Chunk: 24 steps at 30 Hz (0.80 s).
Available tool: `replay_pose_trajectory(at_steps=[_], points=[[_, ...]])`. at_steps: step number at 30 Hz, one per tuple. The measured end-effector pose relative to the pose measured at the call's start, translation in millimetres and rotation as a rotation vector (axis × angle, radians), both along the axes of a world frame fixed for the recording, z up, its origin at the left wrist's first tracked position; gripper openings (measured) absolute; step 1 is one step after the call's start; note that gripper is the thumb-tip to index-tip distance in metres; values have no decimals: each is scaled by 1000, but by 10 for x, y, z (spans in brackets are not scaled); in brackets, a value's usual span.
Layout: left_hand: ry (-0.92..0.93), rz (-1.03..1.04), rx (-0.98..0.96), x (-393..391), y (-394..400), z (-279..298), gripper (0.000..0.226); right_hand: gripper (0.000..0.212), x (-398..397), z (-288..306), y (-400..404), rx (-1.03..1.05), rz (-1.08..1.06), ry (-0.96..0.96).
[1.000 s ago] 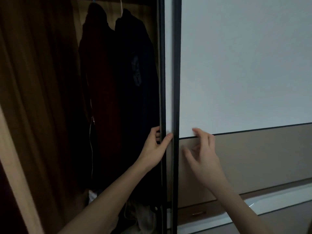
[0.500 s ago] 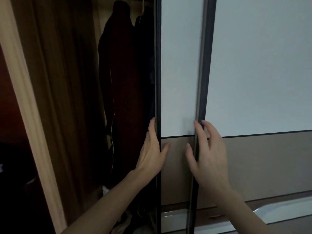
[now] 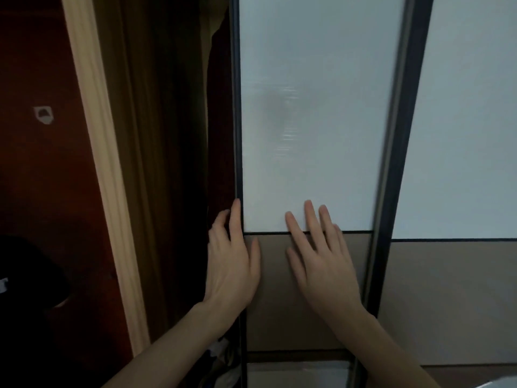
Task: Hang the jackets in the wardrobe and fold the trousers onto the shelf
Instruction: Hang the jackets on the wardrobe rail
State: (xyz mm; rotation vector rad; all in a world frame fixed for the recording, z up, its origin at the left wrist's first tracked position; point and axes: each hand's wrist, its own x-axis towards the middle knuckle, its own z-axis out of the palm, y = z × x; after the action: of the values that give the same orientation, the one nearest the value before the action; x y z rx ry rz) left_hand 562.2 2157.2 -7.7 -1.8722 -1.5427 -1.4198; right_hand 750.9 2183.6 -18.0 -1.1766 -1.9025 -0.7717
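A sliding wardrobe door [image 3: 313, 121] with a white upper panel and a brown lower panel fills the middle. My left hand [image 3: 233, 261] holds its dark left edge, fingers wrapped behind the frame and thumb on the front. My right hand [image 3: 319, 259] lies flat on the panel, fingers straight and spread across the white and brown join. Through the narrow dark gap left of the door a dark hanging jacket [image 3: 219, 113] shows as a sliver. Crumpled clothes [image 3: 223, 365] lie at the bottom of the gap.
A second sliding door [image 3: 464, 135] stands behind on the right, behind a dark frame post [image 3: 397, 152]. The wardrobe's brown side wall [image 3: 156, 163] and a pale trim strip [image 3: 98, 152] border the gap. A dark red door [image 3: 36, 169] is at far left.
The sliding door has moved left, narrowing the opening until the hanging jackets are almost hidden. Both hands travelled left with it, and my right hand went from the frame post onto the panel.
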Motion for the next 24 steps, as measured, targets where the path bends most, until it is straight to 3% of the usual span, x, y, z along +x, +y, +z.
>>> replay_pose_trajectory(at_steps=[2,4,7,10,14,24], points=[[231,151,125,-55,5,-57,69,61,-77,-5,19,8,32,-13],[439,177,163,-88,12,-57,64,59,-82,-9,40,16,55,18],[611,163,153,-22,42,-26,64,61,47,1,67,31,4,187],[612,137,140,137,122,1,64,63,195,24,101,46,-102,299],[605,175,128,195,283,-57,70,62,185,15,108,1,-77,256],[692,249,141,-576,261,-398,73,67,-143,81,-59,-123,-138,212]])
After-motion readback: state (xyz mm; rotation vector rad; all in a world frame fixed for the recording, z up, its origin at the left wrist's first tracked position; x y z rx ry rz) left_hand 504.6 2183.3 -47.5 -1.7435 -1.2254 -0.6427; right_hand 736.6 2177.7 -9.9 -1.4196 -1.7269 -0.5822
